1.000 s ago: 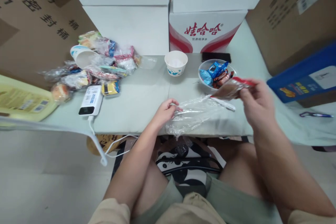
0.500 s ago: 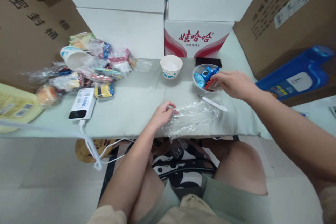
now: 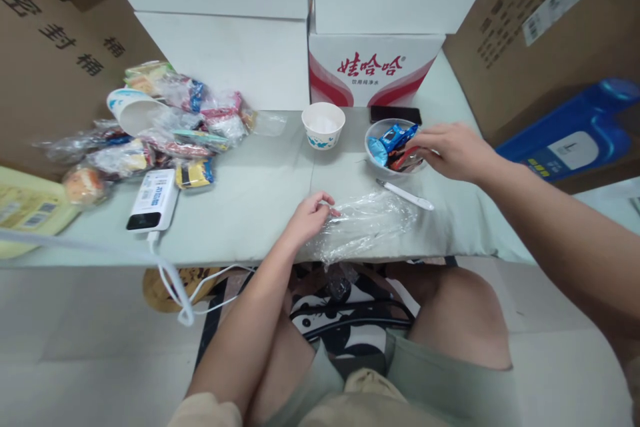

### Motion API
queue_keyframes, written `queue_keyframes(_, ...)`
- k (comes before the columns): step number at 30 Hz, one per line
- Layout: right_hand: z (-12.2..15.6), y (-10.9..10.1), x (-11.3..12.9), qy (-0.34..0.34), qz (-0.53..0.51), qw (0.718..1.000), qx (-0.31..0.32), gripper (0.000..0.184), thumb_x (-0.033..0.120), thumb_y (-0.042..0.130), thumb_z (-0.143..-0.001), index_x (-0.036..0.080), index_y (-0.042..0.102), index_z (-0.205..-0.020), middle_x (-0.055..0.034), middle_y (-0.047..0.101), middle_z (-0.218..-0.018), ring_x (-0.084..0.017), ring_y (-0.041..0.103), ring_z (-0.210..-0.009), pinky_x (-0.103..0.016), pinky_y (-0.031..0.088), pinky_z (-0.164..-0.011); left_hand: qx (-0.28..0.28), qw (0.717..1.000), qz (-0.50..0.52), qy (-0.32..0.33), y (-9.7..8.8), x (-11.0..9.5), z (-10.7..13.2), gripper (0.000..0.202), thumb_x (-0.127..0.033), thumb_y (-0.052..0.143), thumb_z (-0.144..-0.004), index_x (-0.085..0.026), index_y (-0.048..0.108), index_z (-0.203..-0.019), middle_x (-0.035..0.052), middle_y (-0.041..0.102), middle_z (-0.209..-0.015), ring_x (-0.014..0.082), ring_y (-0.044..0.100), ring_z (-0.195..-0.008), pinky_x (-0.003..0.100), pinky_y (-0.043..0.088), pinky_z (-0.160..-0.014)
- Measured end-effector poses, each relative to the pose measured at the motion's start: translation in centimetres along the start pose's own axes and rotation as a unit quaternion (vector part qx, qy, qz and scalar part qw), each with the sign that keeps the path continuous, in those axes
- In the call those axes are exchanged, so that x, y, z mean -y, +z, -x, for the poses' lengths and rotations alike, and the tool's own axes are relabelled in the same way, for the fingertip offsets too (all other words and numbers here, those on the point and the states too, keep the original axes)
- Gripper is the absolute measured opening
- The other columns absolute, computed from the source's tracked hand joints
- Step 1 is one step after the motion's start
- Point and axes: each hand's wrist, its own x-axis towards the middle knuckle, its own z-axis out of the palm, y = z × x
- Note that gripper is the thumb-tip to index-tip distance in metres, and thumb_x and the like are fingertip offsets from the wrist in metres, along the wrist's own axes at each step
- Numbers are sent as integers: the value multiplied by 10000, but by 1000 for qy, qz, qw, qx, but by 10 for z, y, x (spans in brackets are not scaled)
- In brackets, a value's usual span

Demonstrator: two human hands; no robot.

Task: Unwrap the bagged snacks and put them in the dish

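My left hand (image 3: 314, 213) rests near the table's front edge with its fingers curled on the edge of a crumpled clear plastic bag (image 3: 370, 223). At the right, my right hand (image 3: 453, 152) reaches to the rim of a clear plastic bowl (image 3: 393, 172), its fingers closed on a red snack packet (image 3: 406, 157). Blue snack packets (image 3: 397, 137) lie in the same bowl. A white pen-like tool (image 3: 407, 195) lies between bowl and bag. Left of the bowl stands a white paper cup (image 3: 323, 127) with a blue pattern; something whitish is inside it.
Wrapped snacks (image 3: 185, 123) are heaped at the left around a tipped paper cup (image 3: 134, 110). A white power bank (image 3: 154, 200) with a cable is in front of them. Behind the bowl lies a black phone (image 3: 395, 115). A blue bottle (image 3: 575, 133) and cardboard boxes stand around.
My right hand has shifted slightly right at the bowl, with its fingers still at the red packet. My left hand stays on the bag. The camera view has moved a little.
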Motion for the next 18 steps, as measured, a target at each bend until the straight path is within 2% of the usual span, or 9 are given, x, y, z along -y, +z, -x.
queue_keyframes(6,0,17,-6,-31,-37,999,23,323,210,478,-887,297,764,-1009,-18,766,-1070,-220,643,-998,-334,442,-774,2,1000,10,-9,0,-2,1,180,-156,464,-760,-202,542,-915,-5,747,-813,78,382,-450,217,307,-502)
queue_keyframes(10,-2,13,-4,-34,-80,996,8,311,226,495,-880,287,754,-1042,-30,759,-1054,-217,664,-948,-339,481,-777,1,1000,8,-15,0,-5,2,176,-153,463,-762,-202,544,-910,-5,750,-812,79,386,-460,217,319,-512)
queue_keyframes(13,-4,12,-5,-48,-72,996,27,299,198,497,-863,285,755,-989,-19,760,-1056,-214,673,-957,-335,480,-786,2,1000,4,-10,0,-5,2,168,-162,468,-769,-200,546,-913,-1,749,-809,81,382,-465,217,318,-511)
queue_keyframes(18,-7,30,-7,-33,-72,996,42,270,189,497,-848,252,741,-942,-36,758,-1027,-216,672,-978,-328,487,-787,1,1000,3,-5,0,-3,1,166,-178,481,-763,-200,550,-912,5,750,-821,83,396,-471,215,321,-511)
